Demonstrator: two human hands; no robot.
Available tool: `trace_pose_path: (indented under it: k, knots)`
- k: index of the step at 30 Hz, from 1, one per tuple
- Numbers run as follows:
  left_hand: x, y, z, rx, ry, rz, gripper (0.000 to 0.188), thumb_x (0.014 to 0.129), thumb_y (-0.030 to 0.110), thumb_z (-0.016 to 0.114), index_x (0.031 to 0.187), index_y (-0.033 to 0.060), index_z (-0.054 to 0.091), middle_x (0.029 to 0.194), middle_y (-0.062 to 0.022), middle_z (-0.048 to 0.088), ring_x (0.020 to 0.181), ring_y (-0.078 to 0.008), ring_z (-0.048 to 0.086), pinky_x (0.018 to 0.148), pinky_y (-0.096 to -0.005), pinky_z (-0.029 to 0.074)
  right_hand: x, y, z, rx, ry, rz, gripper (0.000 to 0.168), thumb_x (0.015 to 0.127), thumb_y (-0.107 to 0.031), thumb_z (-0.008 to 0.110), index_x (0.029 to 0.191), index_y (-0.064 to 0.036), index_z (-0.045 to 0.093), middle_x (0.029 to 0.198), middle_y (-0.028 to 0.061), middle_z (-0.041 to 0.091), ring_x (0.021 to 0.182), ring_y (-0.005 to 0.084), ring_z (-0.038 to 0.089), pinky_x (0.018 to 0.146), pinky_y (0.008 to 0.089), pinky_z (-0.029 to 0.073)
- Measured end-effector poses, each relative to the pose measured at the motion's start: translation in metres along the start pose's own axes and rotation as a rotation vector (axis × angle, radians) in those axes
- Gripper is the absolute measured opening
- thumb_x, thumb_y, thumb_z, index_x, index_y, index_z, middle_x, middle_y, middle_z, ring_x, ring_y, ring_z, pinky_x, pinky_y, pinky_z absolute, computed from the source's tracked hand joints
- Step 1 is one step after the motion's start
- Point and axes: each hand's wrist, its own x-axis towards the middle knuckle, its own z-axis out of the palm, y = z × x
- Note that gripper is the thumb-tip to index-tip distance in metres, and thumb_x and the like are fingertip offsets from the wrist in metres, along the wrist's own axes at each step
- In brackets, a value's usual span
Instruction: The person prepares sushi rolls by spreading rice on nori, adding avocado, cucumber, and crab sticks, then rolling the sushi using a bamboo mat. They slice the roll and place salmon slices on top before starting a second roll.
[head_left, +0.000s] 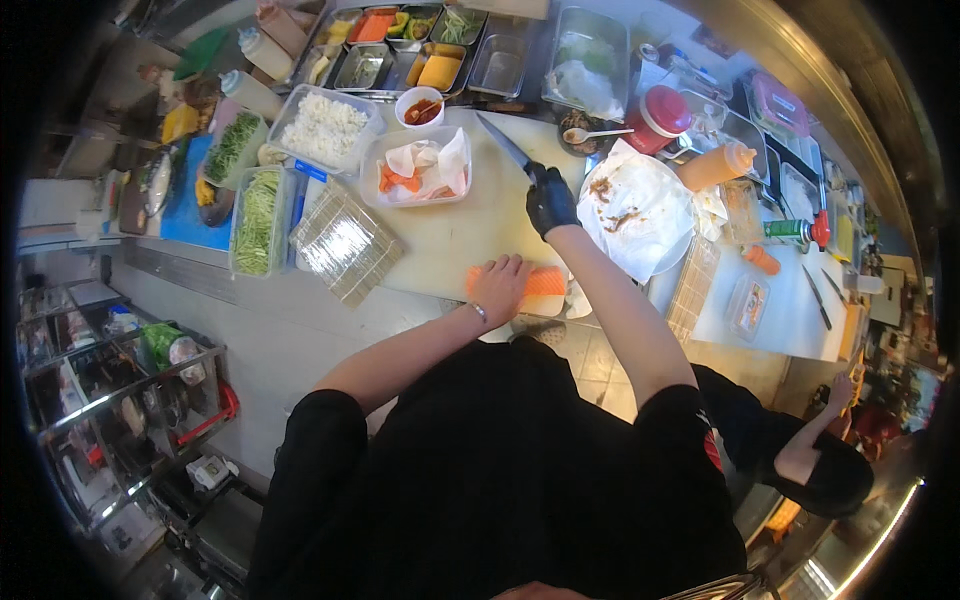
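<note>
My left hand (504, 283), bare and with a bracelet at the wrist, lies flat on an orange salmon fillet (546, 281) at the near edge of the pale cutting board (442, 247). In my right hand (551, 201), which wears a black glove, is a long kitchen knife (504, 141), its blade pointing away to the upper left, apart from the fillet. Beyond the left hand stands a clear plastic container (416, 199) with salmon pieces and paper. To its left a bamboo rolling mat (346, 240) wrapped in film overlaps the board's edge.
A rice container (281, 142), a tub of shredded greens (259, 217) and a small sauce bowl (421, 94) stand left and beyond. At the right are a paper-covered plate (679, 217), a red-lidded jar (660, 116) and a sauce bottle (712, 166). Another person (802, 450) is at the far right.
</note>
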Motion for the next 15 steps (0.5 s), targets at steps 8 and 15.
trace_pose_path:
  k: [8,15]
  knots:
    - [-0.013,-0.067,-0.116,-0.527,-0.069,0.004,0.052,0.084,0.027,0.077,0.13,0.0073,0.063,0.115,-0.0176,0.07,0.102,-0.0354,0.07,0.09,-0.0469,0.055,-0.009,-0.036,-0.003,-0.178,0.238,-0.019,0.042,0.089,-0.012,0.068,0.131,-0.013,0.066,0.108,0.0176,0.061,0.1,0.0396,0.06,0.084,0.0515,0.051]
    - [0.004,-0.187,-0.211,-0.141,0.514,0.044,0.052,0.09,0.031,0.075,0.133,0.0058,0.062,0.126,-0.0178,0.063,0.122,-0.0377,0.056,0.105,-0.0473,0.047,-0.005,-0.102,0.008,0.356,0.25,0.275,0.024,0.092,-0.01,0.071,0.116,-0.009,0.071,0.093,0.0128,0.072,0.083,0.0252,0.069,0.079,0.0388,0.054]
